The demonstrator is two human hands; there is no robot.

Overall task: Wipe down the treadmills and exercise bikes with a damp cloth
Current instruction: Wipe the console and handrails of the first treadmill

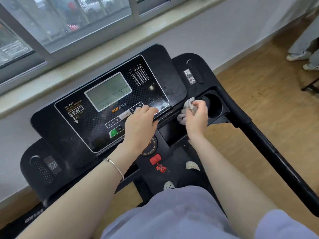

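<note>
— Start close. What's nearest?
— Two bare forearms over grey shorts, with a bracelet [114, 165] on the left wrist. Just past them, low on the treadmill [179, 152], is a red key [155, 159].
— And the grips?
— The left grip [139, 121] lies flat on the lower right of the console [77, 131]. Its fingers are straight and hold nothing, so it looks like a brace. The right grip [196, 118] is clamped on the cloth [188, 105], which is bunched in the fingers with one tail hanging down.
— Where is that cloth, exactly?
— In the gap just right of the console, beside the cup well [215, 106]. Whether it touches the plastic there I cannot tell.
— So which step?
— I'd judge it is wiping the console surround, with the well next. The panel's right part has a wet-looking sheen; the screen [107, 91] and the left side look dull.
— What does the next move need?
— Probably pushing the cloth down into the well and turning it round the wall, then running it along the rail [269, 145]. Light pressure near the buttons.
— Farther off?
— A pale sill [69, 75] under a window.
</note>
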